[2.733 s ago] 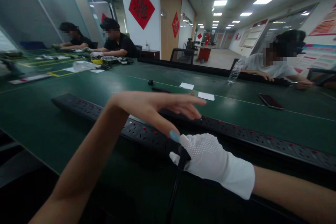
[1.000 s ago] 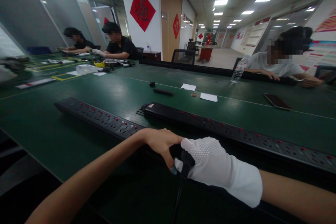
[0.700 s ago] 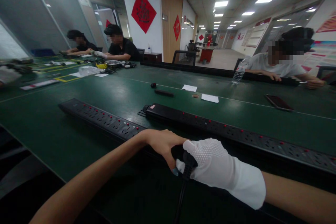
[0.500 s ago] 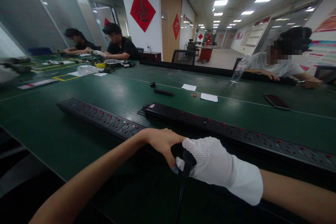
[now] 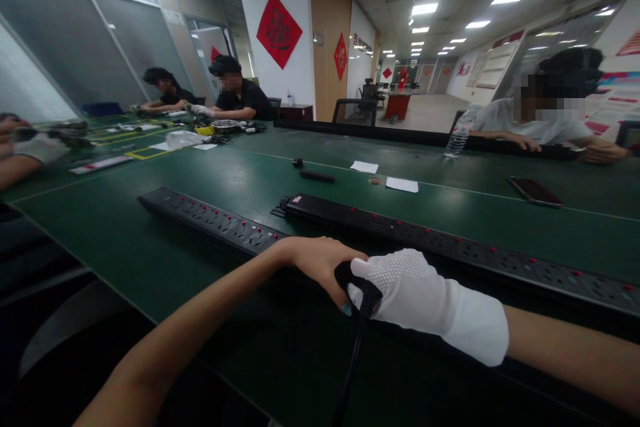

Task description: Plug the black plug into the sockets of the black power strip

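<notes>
A long black power strip [image 5: 215, 219] with a row of sockets and small red indicators lies nearest me on the green table. My left hand [image 5: 320, 267], bare, is wrapped over it, thumb on the near side and the other fingers mostly hidden behind. In a white dotted glove, my right hand [image 5: 405, 290] closes around a black plug [image 5: 369, 297] just beside my left thumb. The plug's black cable [image 5: 351, 367] hangs down toward me. Whether its prongs sit in a socket is hidden by the hands. A second black power strip [image 5: 425, 237] lies behind, roughly alongside.
Farther back on the table [image 5: 240, 177] are a short black bar [image 5: 317, 176], paper slips [image 5: 401, 184], a water bottle [image 5: 457, 137] and a phone [image 5: 535, 191]. A person [image 5: 555, 113] sits across at right; others work at far left, near loose parts and cables.
The view has shifted, so the table and strips appear slightly farther right. Both hands keep their places together at the plug and near strip, which shows a little more tilted cable.
</notes>
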Motion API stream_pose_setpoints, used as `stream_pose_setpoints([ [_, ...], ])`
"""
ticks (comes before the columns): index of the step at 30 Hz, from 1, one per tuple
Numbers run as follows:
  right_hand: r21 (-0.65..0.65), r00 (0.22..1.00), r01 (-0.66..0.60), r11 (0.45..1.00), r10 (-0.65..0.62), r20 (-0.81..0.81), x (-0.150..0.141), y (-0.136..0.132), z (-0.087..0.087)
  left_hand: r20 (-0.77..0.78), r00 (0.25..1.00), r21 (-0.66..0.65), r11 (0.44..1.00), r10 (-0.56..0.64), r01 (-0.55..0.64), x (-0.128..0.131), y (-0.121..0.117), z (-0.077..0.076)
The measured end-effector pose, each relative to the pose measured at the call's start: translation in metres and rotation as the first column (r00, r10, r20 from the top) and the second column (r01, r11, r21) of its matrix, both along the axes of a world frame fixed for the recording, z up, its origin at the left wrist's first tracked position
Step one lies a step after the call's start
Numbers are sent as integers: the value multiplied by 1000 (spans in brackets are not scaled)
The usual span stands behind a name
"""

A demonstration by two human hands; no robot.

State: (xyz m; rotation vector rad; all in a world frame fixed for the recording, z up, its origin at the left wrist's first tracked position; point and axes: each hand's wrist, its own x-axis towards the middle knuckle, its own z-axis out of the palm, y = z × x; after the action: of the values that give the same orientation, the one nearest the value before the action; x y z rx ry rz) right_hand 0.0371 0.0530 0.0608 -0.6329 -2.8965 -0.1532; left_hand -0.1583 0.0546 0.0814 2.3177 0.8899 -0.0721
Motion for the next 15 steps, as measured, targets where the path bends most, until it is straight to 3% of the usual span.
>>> stream_pose_setpoints([
  [4, 25, 998, 45, 999, -44, -42, 25, -8, 2, -7, 999, 155, 987, 39, -37, 13, -12, -1],
  [8, -32, 991, 69, 997, -72, -113, 45, -12, 1, 33, 999, 254, 967, 6, -14, 21, -17, -6],
  [15, 6, 929, 91, 996, -83, -360, 46, -11, 0, 93, 996, 299, 953, 8, -36, 22, -14, -12],
])
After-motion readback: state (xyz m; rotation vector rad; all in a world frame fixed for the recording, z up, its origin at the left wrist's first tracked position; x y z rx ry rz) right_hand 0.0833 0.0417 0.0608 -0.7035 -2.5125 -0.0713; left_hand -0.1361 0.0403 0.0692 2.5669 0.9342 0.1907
